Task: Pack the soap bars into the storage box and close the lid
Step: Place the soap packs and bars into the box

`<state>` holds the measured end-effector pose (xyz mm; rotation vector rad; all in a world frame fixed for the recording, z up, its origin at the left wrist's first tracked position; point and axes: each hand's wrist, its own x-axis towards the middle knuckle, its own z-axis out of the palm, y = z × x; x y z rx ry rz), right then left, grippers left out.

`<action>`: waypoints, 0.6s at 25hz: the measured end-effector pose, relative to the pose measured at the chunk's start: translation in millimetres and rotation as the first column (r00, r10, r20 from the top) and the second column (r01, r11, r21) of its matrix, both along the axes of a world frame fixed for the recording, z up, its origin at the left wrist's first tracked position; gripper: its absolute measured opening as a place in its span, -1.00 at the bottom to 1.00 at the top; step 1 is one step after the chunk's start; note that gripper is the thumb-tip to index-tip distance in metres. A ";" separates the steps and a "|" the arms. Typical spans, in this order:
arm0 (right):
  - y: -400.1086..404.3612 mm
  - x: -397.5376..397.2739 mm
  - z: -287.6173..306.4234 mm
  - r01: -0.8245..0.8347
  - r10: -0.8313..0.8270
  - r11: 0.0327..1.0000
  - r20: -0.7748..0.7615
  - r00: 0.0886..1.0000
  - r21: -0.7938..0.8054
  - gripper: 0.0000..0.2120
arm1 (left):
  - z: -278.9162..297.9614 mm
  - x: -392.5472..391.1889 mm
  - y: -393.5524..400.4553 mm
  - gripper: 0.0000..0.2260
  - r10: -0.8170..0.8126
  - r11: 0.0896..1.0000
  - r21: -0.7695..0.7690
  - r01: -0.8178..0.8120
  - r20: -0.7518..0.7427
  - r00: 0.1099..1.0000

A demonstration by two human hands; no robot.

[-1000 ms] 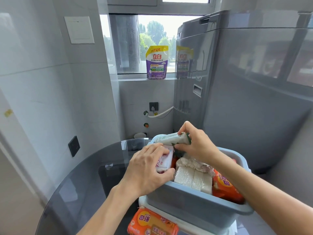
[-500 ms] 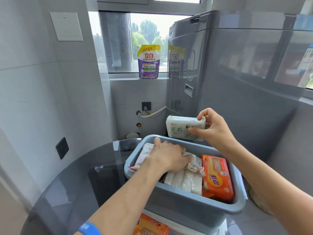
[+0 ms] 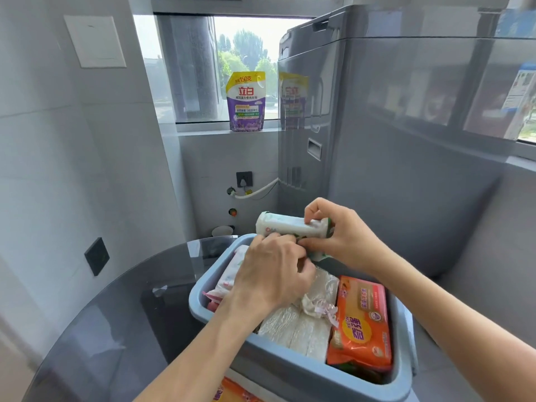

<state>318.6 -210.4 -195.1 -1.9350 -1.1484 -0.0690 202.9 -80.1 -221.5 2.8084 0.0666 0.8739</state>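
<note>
A blue-grey storage box (image 3: pixel 290 369) stands open on the glass table, holding several wrapped soap bars. An orange soap pack (image 3: pixel 361 323) lies at its right side, clear-wrapped white bars (image 3: pixel 298 326) in the middle, a pink-and-white bar (image 3: pixel 229 277) at the left wall. My right hand (image 3: pixel 345 233) grips a white-and-green soap bar (image 3: pixel 285 224) just above the box's far edge. My left hand (image 3: pixel 272 277) reaches over the box and its fingertips touch the underside of that same bar. Whether the left hand grips it I cannot tell.
A round dark glass table (image 3: pixel 116 314) carries the box. Another orange soap pack (image 3: pixel 235 391) lies at the near edge under the box. A grey washing machine (image 3: pixel 391 146) stands close on the right. A purple detergent pouch (image 3: pixel 246 101) sits on the window sill.
My right hand has lowered the white-and-green bar toward the box's far edge. My left hand has lifted from the packed bars to meet it.
</note>
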 end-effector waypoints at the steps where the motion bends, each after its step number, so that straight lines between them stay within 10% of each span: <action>1: 4.3 -2.0 4.5 -0.002 0.004 0.999 0.040 0.999 -0.044 -0.70 | -1.0 -1.3 0.9 -0.69 0.010 1.000 0.008 -0.011 0.043 0.999; 10: 7.4 -0.1 19.1 -0.108 0.042 0.968 -0.279 0.959 -0.227 -0.77 | 5.3 -16.9 1.2 -0.71 0.018 1.000 -0.028 -0.014 0.137 0.990; 15: 5.8 -18.4 10.5 0.058 0.014 0.932 0.196 0.981 -0.357 -0.74 | 11.7 -21.2 4.0 -0.74 0.001 0.999 -0.035 -0.001 0.007 1.000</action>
